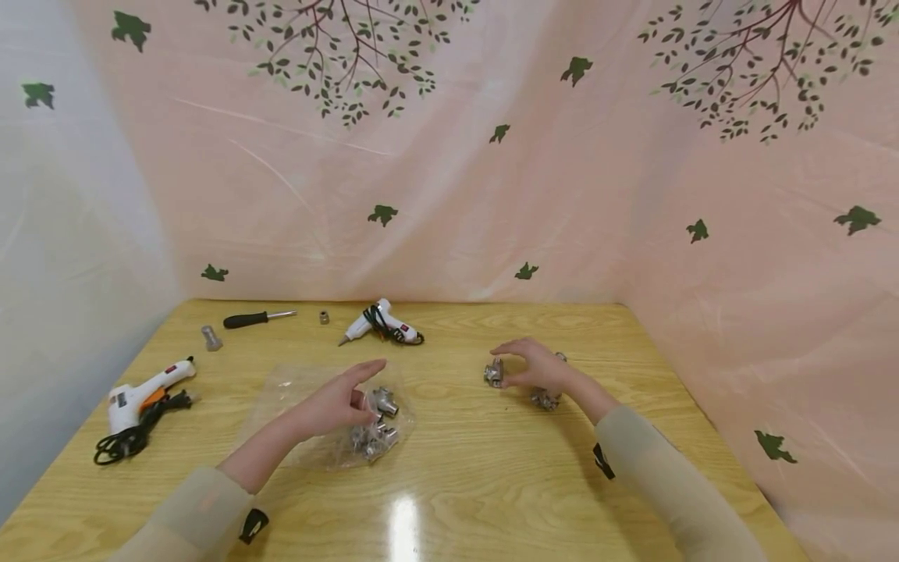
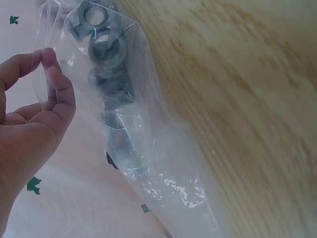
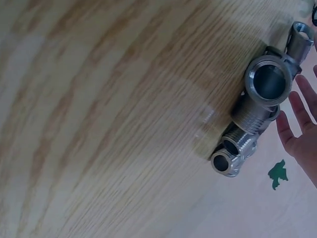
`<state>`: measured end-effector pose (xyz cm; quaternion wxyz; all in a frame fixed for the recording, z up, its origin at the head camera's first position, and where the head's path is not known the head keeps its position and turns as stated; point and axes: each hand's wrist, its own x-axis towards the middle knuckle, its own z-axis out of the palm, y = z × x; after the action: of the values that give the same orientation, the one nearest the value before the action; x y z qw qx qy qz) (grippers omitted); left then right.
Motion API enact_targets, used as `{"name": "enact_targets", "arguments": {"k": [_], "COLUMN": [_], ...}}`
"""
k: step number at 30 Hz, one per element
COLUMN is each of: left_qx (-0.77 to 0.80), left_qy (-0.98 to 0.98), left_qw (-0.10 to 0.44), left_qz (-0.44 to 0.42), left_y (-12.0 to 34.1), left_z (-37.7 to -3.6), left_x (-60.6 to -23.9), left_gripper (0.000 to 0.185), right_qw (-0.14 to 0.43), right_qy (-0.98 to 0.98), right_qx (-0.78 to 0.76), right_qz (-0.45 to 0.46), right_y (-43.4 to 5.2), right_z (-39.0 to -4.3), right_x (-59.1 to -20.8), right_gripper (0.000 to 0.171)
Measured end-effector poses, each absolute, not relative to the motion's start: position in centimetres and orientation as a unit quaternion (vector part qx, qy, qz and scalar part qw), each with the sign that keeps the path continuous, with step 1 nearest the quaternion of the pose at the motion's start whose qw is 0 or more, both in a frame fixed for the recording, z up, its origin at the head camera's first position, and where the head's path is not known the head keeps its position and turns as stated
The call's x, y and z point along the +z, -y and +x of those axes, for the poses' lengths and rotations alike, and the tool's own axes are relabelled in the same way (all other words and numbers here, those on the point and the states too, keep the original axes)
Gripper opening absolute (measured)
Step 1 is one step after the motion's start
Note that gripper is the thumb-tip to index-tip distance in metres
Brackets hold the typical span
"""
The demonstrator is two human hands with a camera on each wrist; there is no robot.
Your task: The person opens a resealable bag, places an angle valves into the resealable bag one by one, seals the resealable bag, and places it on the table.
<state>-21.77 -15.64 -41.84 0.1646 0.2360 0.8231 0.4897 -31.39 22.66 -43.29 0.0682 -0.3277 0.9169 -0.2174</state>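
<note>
In the head view my left hand (image 1: pixel 337 402) reaches over a clear plastic bag (image 1: pixel 281 378) with several shiny metal pipe fittings (image 1: pixel 382 402) inside. The left wrist view shows its thumb and fingertip pinching the edge of the bag (image 2: pixel 163 168). Farther right, my right hand (image 1: pixel 537 367) is beside a metal fitting (image 1: pixel 494 373), index finger arched over it and thumb at its near side. Other threaded fittings (image 1: pixel 545 400) lie beneath and behind this hand. In the right wrist view its lower fingers are spread loosely beside the row of fittings (image 3: pixel 270 82).
A white glue gun (image 1: pixel 140 398) with a black cord lies at the left, another glue gun (image 1: pixel 379 324) at the back middle. Along the back left are a screwdriver (image 1: pixel 247 320), a small nut-like metal piece (image 1: pixel 324 318) and a bolt-shaped grey piece (image 1: pixel 211 338). Printed cloth hangs behind the wooden table.
</note>
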Motion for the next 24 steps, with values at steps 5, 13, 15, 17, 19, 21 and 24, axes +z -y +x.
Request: {"name": "enact_targets", "arguments": {"k": [5,13,15,17,19,21,24], "left_qx": [0.489,0.488,0.488,0.487,0.485,0.481,0.475], "left_qy": [-0.823,-0.823,-0.823,-0.824,-0.826,-0.828,-0.832], "left_qw": [0.165,0.165,0.165,0.165,0.162,0.161,0.159], "left_qz": [0.238,0.237,0.238,0.238,0.238,0.238,0.239], "left_y": [15.7,15.7,15.7,15.7,15.7,15.8,15.8], "left_z": [-21.8,-21.9,-21.9,-21.9,-21.9,-21.9,-21.8], "left_x": [-41.9,-42.0,-41.9,-41.9,-41.8,-41.8,-41.8], "left_gripper": [0.086,0.085,0.085,0.086,0.085,0.085,0.085], "right_qw": [0.090,0.105,0.105,0.105,0.104,0.103,0.100], "right_qy": [-0.913,-0.915,-0.916,-0.918,-0.920,-0.921,-0.922], "right_qx": [-0.218,-0.202,-0.199,-0.195,-0.195,-0.195,-0.194], "right_qz": [-0.333,-0.333,-0.331,-0.329,-0.324,-0.321,-0.321], "right_y": [-22.6,-22.3,-22.1,-22.0,-21.9,-21.8,-21.5], "right_z": [-32.2,-32.7,-32.8,-32.8,-32.9,-32.8,-32.5], "right_x": [-44.0,-44.3,-44.3,-44.3,-44.2,-44.1,-43.7], "right_gripper": [0.064,0.059,0.056,0.055,0.054,0.053,0.052]}}
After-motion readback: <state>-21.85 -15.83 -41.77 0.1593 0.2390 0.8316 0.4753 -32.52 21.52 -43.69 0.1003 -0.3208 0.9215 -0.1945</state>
